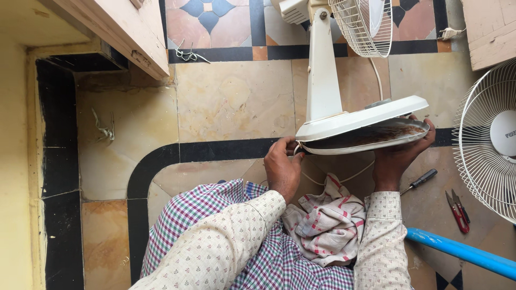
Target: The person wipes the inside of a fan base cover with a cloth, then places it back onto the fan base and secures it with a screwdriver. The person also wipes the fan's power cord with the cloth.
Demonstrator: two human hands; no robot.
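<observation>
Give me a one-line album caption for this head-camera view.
Both hands, left hand and right hand, tilt a white pedestal fan's base, showing its rusty underside, screwdriver nearby.

You're looking down at a stone floor (231,102) of beige and orange marbled slabs with black inlay bands curving at one corner, plus a patterned tile border (215,21) in blue, pink and orange along the top. On your left, a yellow wall (13,161) with a black skirting strip (56,150). A wooden plank (121,29) juts from top left. Daylight is soft and even.
</observation>
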